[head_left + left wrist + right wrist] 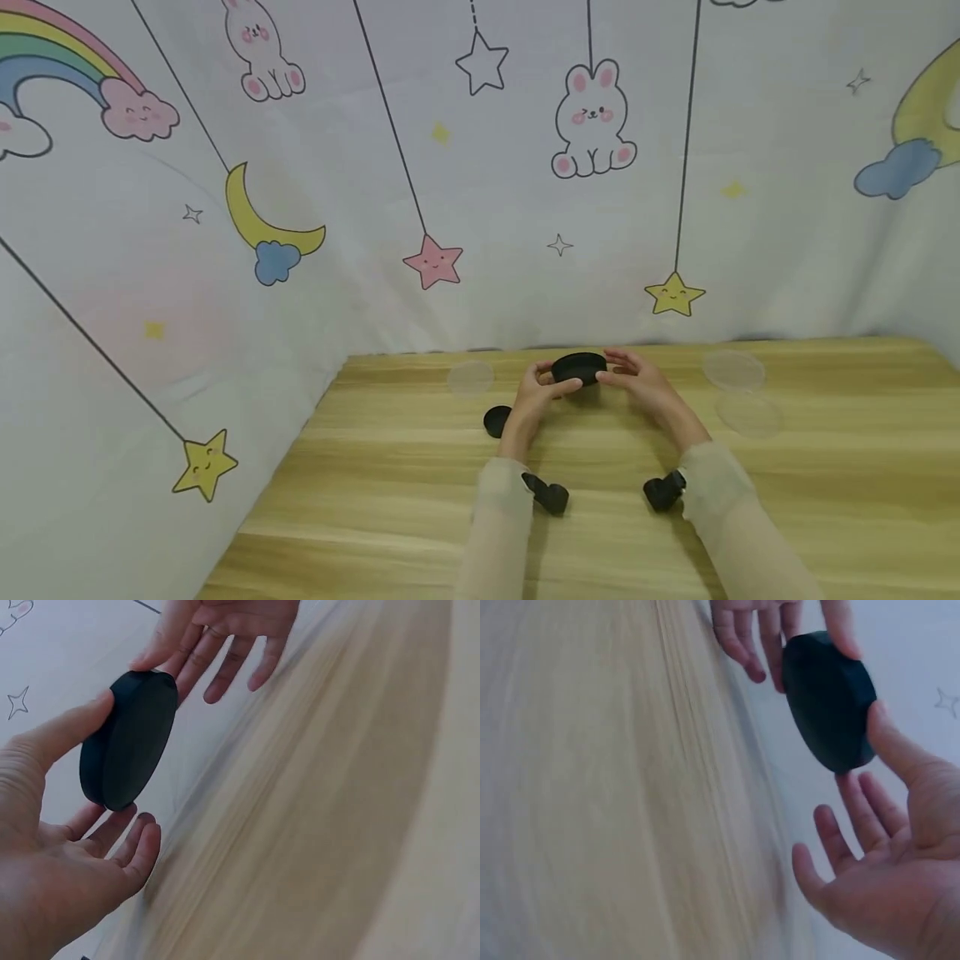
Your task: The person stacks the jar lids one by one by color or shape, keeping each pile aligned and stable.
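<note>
Both hands hold a shallow, round black dish (579,368) between them, raised over the far part of the table. My left hand (534,402) pinches its left edge, thumb on the near rim and fingertips beneath. At the opposite edge my right hand (651,390) grips it the same way. In the left wrist view the dish (131,739) stands tilted, its flat dark face toward the table side. The right wrist view shows the thumb of my right hand (900,847) on the rim and its lower fingers spread apart.
Beside the left wrist lies a smaller round black piece (496,422), partly hidden by the forearm. A clear disc (470,379) lies at the back left, and two more, one clear disc (733,371) behind another (750,415), at the right. A printed curtain (510,308) borders the wooden table (360,500).
</note>
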Tool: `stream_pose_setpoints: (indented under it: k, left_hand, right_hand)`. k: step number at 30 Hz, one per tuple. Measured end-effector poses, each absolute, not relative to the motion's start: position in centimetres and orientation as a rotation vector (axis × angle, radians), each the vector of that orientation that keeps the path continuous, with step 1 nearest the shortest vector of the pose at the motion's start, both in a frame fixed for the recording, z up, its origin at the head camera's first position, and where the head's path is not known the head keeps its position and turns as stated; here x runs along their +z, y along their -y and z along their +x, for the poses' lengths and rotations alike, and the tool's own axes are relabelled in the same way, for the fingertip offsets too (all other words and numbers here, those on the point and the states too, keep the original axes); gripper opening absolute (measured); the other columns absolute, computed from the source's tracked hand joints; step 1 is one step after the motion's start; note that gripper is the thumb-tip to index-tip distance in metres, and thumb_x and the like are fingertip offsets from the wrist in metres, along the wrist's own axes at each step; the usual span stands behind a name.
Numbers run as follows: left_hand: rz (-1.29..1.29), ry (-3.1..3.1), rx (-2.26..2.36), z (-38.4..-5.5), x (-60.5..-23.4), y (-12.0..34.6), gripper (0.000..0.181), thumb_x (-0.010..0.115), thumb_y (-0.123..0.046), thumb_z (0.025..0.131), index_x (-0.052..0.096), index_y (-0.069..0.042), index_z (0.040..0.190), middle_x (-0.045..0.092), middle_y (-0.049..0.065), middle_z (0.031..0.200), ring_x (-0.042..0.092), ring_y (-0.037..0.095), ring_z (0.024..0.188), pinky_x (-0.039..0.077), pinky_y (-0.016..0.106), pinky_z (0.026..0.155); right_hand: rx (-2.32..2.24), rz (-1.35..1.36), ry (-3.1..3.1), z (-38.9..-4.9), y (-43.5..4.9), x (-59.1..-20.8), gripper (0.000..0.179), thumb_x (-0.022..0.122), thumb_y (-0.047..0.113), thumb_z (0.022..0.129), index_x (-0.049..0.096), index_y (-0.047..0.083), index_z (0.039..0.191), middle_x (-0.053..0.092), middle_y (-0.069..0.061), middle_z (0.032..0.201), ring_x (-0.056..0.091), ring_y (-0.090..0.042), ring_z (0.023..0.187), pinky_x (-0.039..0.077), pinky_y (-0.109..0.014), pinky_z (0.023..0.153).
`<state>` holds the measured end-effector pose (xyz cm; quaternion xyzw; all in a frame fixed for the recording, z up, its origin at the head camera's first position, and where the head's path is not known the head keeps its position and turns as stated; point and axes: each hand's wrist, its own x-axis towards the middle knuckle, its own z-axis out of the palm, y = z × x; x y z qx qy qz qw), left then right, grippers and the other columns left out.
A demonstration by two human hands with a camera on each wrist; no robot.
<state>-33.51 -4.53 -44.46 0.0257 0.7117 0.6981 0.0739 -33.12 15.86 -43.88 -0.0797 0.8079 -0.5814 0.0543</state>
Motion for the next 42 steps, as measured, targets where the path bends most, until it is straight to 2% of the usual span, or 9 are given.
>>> stream_pose_setpoints:
  k: [4,10,18,24,28,34,38,42]
  left_hand:
    - [0.119,-2.056,2.198,-33.4,-43.6,4.3,0.065,0.08,-0.019,0.081,0.047,-0.01,0.136,0.057,0.014,0.129,0.059,0.021,0.107,0.049,0.04,0.094]
    - [0.204,-2.082,2.208,-33.1,-42.7,3.8,0.063,0.079,-0.022,0.081,0.048,-0.014,0.136,0.053,0.011,0.135,0.057,0.022,0.114,0.046,0.042,0.101]
    - [0.301,-1.979,2.316,-32.2,-42.1,2.3,0.057,0.077,-0.011,0.081,0.049,-0.009,0.13,0.052,0.012,0.134,0.059,0.018,0.108,0.049,0.035,0.097]
    - [0.397,-1.929,2.291,-31.2,-41.2,1.5,0.056,0.073,-0.007,0.085,0.046,-0.008,0.134,0.049,0.012,0.137,0.055,0.021,0.114,0.049,0.035,0.098]
    - [0.451,-1.945,2.24,-30.5,-40.3,1.2,0.053,0.072,-0.005,0.085,0.048,-0.008,0.133,0.05,0.012,0.135,0.055,0.021,0.112,0.051,0.032,0.093]
    - [0.555,-1.959,2.109,-29.3,-39.2,1.0,0.049,0.07,-0.002,0.086,0.049,-0.007,0.129,0.05,0.011,0.132,0.056,0.014,0.104,0.052,0.03,0.09]
    - [0.519,-1.942,2.042,-28.4,-38.9,0.7,0.053,0.071,-0.004,0.085,0.049,-0.007,0.133,0.052,0.007,0.132,0.055,0.013,0.102,0.05,0.031,0.091]
    - [0.479,-1.968,1.958,-27.5,-39.5,0.1,0.064,0.074,-0.007,0.083,0.047,-0.01,0.142,0.052,0.004,0.133,0.054,0.012,0.099,0.048,0.029,0.089]
  right_hand:
    - [-1.836,-0.263,-2.409,-32.6,-15.9,-42.6,0.072,0.063,0.03,0.096,0.027,0.006,0.153,0.028,-0.022,0.157,0.027,-0.042,0.144,0.026,-0.057,0.116]
    - [-1.885,-0.282,-2.376,-31.5,-16.6,-41.1,0.073,0.061,0.029,0.097,0.023,0.006,0.155,0.024,-0.022,0.159,0.024,-0.041,0.145,0.024,-0.06,0.116]
    - [-1.891,-0.318,-2.394,-30.4,-18.1,-39.8,0.072,0.062,0.025,0.096,0.023,0.003,0.154,0.025,-0.025,0.157,0.025,-0.043,0.143,0.025,-0.06,0.114]
    - [-1.882,-0.361,-2.392,-29.2,-19.9,-38.9,0.071,0.059,0.023,0.098,0.022,0.003,0.154,0.021,-0.024,0.159,0.023,-0.042,0.144,0.022,-0.061,0.115]
    - [-1.859,-0.395,-2.391,-28.1,-21.1,-38.2,0.071,0.059,0.024,0.098,0.022,0.004,0.154,0.021,-0.023,0.159,0.022,-0.042,0.144,0.02,-0.064,0.114]
    - [-1.771,-0.405,-2.453,-26.1,-22.7,-37.7,0.069,0.06,0.024,0.097,0.025,0.004,0.153,0.026,-0.022,0.157,0.027,-0.04,0.14,0.026,-0.065,0.109]
    - [-1.695,-0.438,-2.506,-25.0,-23.7,-37.7,0.067,0.059,0.025,0.098,0.027,0.004,0.153,0.028,-0.022,0.156,0.037,-0.023,0.134,0.033,-0.06,0.107]
    - [-1.641,-0.47,-2.525,-24.3,-24.9,-38.4,0.068,0.058,0.025,0.098,0.025,0.004,0.153,0.031,-0.022,0.155,0.04,0.008,0.12,0.037,-0.057,0.106]
